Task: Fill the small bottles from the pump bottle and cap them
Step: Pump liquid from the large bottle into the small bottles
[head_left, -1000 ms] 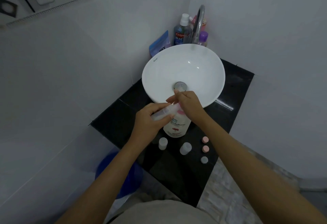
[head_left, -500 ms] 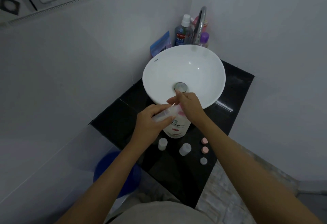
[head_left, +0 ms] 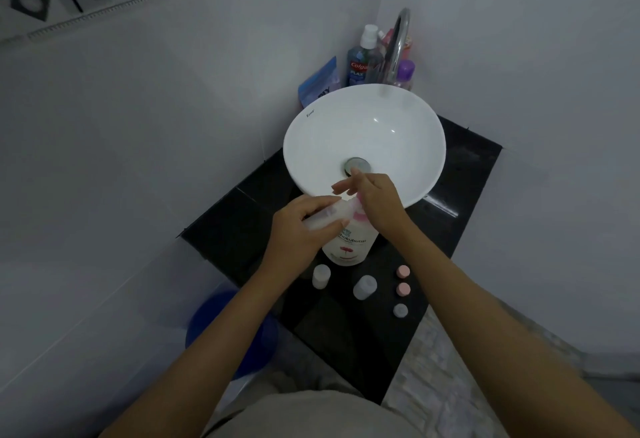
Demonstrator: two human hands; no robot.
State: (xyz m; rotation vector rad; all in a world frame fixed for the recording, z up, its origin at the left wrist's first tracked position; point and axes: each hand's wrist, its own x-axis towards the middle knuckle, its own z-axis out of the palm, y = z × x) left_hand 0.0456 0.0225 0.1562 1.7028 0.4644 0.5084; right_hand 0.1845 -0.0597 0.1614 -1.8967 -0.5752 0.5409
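A white pump bottle [head_left: 350, 243] with a pink pump head stands on the black counter [head_left: 349, 333], just in front of the sink. My left hand [head_left: 301, 230] grips a small clear bottle [head_left: 332, 214], tilted almost flat, with its mouth at the pump nozzle. My right hand [head_left: 375, 200] rests on top of the pump head, fingers spread forward. Two more small bottles [head_left: 321, 276] [head_left: 364, 287] stand uncapped nearer me. Three loose caps lie to their right: two pink caps [head_left: 403, 271] [head_left: 403, 288] and a grey cap [head_left: 400, 310].
A round white sink basin [head_left: 408, 119] fills the back of the counter, with a chrome tap [head_left: 398, 43] over it. Toiletry bottles [head_left: 362, 57] crowd the corner behind. A blue bucket [head_left: 221, 323] stands on the floor at the left. Tiled walls close in on both sides.
Both hands stay on the small bottle and the pump. My right hand's fingers have shifted slightly over the pump head. The view has tilted a little.
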